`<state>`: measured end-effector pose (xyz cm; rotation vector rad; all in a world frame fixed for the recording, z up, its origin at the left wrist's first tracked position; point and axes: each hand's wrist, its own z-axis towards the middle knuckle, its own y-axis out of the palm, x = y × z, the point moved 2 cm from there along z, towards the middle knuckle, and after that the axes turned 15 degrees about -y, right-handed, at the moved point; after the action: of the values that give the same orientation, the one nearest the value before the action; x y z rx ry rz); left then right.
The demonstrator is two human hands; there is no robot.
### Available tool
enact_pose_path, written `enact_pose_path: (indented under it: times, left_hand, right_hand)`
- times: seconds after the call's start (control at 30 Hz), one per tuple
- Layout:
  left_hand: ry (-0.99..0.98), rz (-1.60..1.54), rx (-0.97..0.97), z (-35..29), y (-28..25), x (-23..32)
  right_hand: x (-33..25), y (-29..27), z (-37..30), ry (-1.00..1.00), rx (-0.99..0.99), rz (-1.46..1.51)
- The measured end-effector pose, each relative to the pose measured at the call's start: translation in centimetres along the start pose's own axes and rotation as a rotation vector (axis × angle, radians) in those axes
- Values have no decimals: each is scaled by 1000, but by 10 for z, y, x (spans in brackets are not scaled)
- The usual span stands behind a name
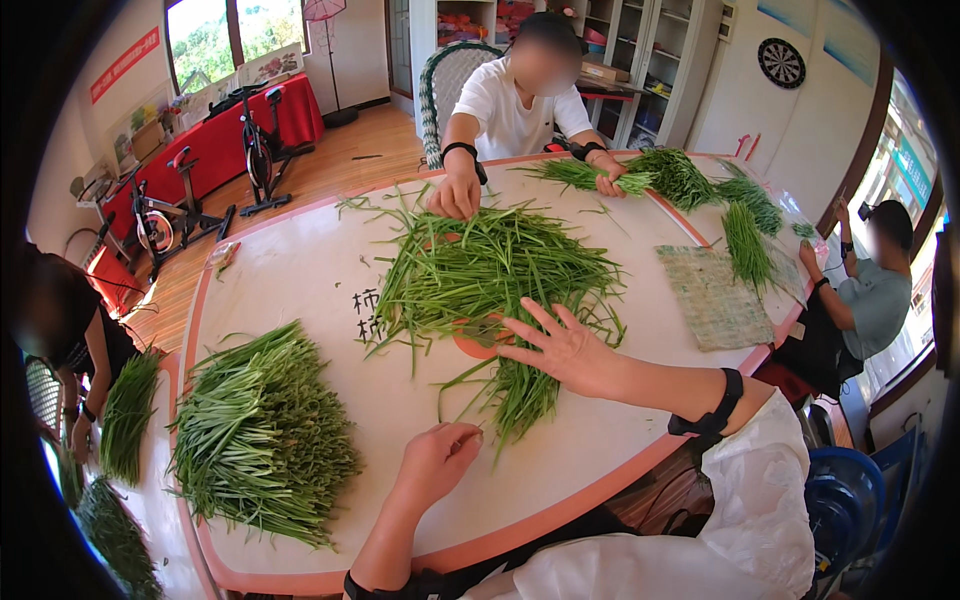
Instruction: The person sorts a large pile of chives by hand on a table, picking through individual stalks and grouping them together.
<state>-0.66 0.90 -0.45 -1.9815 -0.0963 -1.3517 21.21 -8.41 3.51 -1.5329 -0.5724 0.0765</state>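
A loose heap of garlic chives (500, 262) lies across the middle of the table (370, 440). My right hand (565, 350) is over the heap's near edge, palm down, fingers spread, holding nothing; some stalks hang down beneath it. My left hand (437, 462) is closer to me, just above the bare tabletop, its fingers curled in with nothing showing in them. Left of it rests a big stacked pile of garlic chives (265, 435), stalks roughly aligned. Across the table, a co-worker's hand (457, 192) reaches into the heap's far side, and their other hand (622, 182) holds a bunch.
A greenish woven mat (712, 300) lies at the right, with a chive bunch (745, 245) on its edge. More bunches (675, 178) are at the far right. Another person (870, 280) sits on the right; one at far left stands by another table with bunches (130, 418).
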Motion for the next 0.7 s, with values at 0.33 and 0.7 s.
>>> enact_pose_path:
  times: [0.33,0.7]
  left_hand:
    - [-28,-201,275,-2,-14,2]
    - [-188,-724,11,-4,-14,6]
  right_hand:
    - [5,-20,25,335,-289,476]
    - [11,3,-32,536,617,367]
